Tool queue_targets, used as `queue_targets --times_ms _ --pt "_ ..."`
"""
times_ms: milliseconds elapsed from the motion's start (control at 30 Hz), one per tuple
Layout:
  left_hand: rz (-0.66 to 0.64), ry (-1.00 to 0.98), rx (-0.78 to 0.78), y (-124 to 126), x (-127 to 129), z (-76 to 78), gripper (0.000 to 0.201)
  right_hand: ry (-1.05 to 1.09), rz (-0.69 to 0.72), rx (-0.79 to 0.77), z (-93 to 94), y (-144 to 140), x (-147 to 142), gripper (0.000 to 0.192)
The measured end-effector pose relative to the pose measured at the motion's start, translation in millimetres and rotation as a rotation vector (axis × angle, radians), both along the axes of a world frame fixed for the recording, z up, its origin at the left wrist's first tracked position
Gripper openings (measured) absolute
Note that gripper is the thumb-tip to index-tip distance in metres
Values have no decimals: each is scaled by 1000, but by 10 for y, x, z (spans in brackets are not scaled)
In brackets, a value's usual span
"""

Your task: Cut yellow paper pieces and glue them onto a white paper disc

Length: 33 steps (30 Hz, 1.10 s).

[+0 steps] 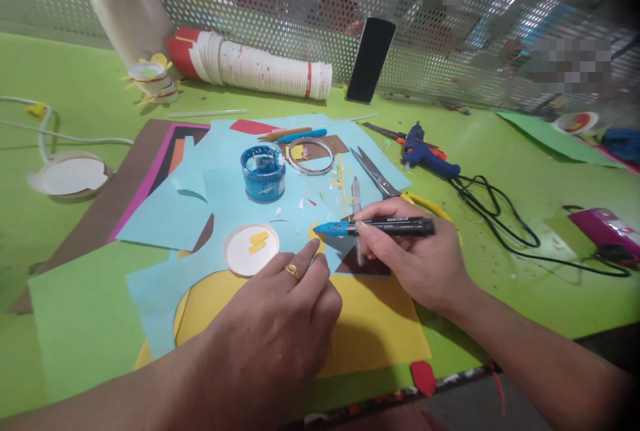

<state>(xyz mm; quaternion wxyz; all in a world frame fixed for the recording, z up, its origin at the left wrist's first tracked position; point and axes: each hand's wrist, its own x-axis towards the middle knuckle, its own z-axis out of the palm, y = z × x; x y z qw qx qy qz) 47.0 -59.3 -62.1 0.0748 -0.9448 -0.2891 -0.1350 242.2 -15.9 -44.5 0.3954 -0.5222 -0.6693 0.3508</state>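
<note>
The right hand [413, 261] is closed around a black marker pen with a blue tip [380, 226], near the front edge of the green desk [525, 178]. The left hand [280, 331] lies flat, fingers together, pressing a small yellow paper piece [316, 232] on the light blue paper sheet [225, 198]. The pen tip touches that piece.

black marker [385, 226] with blue tip lies level over small yellow piece [316, 234].

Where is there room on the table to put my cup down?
Bare green table shows at the far left, between the white cord and the cup stack, and on the right beyond the black cable. The middle is crowded: papers, blue jar, scissors, both hands.
</note>
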Motion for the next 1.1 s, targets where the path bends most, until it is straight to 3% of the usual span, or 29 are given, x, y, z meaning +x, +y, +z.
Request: queue_targets --times_ms 567,800,1100 --pt "26 2 13 20 13 22 21 -28 8 22 12 -22 8 6" --pt "24 9 16 8 21 -17 21 95 -22 78 59 -14 -3 2" --pt "19 6 30 1 10 25 21 -52 -5 93 74 -21 65 8"
